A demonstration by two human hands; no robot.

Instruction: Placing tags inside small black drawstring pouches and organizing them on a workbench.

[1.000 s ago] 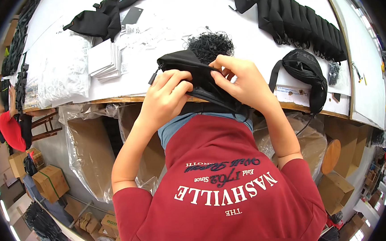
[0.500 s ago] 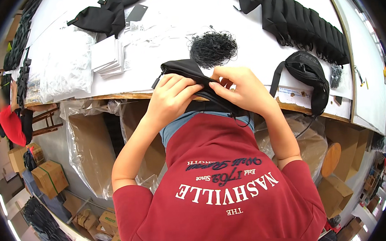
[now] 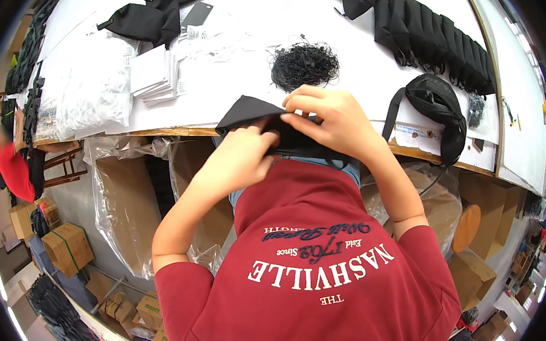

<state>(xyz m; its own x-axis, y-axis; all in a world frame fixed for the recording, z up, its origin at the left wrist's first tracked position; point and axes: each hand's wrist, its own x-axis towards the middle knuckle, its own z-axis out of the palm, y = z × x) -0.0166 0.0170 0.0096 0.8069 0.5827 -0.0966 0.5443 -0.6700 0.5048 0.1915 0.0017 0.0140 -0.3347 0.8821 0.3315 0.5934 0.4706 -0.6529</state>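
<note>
A black fabric bag [image 3: 247, 111] is held up at the table's near edge, in front of my body, one corner standing up to a point. My left hand [image 3: 237, 155] is at its near side, with bent fingers reaching into the fabric's opening and the fingertips partly hidden. On the other side my right hand [image 3: 332, 117] pinches the bag's upper edge between thumb and fingers. Just beyond the bag lies a tangled heap of thin black cords [image 3: 304, 65] on the white tabletop [image 3: 241, 71].
White cards [image 3: 152, 74] stand stacked at left beside a clear plastic bag [image 3: 92, 88]. Black pouches [image 3: 431, 39] line the right side, near a black waist bag [image 3: 435, 111]. Plastic-lined cartons [image 3: 127, 206] sit under the table. A person in red [image 3: 15, 176] is at far left.
My left hand has shifted lower and its fingers have gone into the bag's opening. The bag's left part has risen and spread into a point. My right hand still grips the edge.
</note>
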